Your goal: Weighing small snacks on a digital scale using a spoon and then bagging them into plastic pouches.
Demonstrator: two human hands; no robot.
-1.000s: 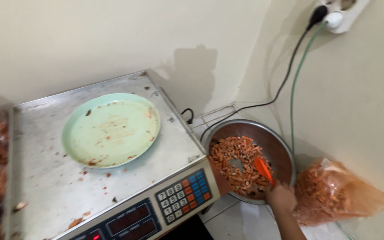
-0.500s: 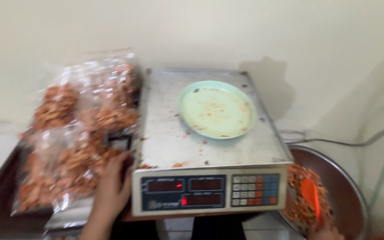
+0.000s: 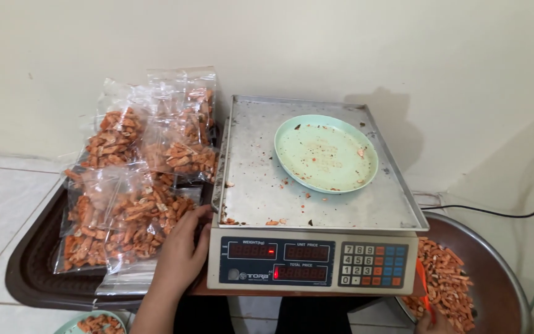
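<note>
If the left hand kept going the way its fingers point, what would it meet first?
Most likely the left side of the scale: the left hand points up and right, fingertips already at its corner, beside the snack bags. Depth is unclear.

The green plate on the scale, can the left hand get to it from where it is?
Probably yes. The left hand rests beside the scale, and the green plate lies uncovered on top with nothing between.

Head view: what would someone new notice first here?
The steel-topped electronic weighing scale at centre, with an empty pale green round plate on its platform. To its left, clear plastic bags of orange snack sticks pile on a dark brown tray, where the left hand rests. At lower right, the right hand holds an orange scoop in a round metal bowl.
</note>
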